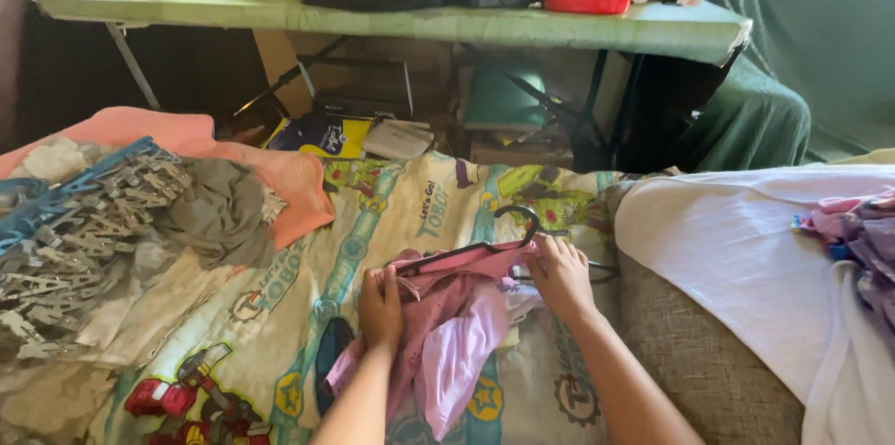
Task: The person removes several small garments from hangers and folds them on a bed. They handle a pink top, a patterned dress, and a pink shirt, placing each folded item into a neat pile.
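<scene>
On the cartoon-print bedsheet (392, 221), centre: one pink garment (447, 333) on a black hanger (485, 245). Your left hand (380, 307) pinches the garment's shoulder; your right hand (559, 275) closes round the hanger's far end. Step, by the look: garment and hanger being worked together. Both forearms reach forward, wrists low.

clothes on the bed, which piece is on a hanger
The pink garment on the black plastic hanger, gripped by both hands. The grey cloth on the left and the purple clothes at the right edge lie loose, without hangers.
</scene>
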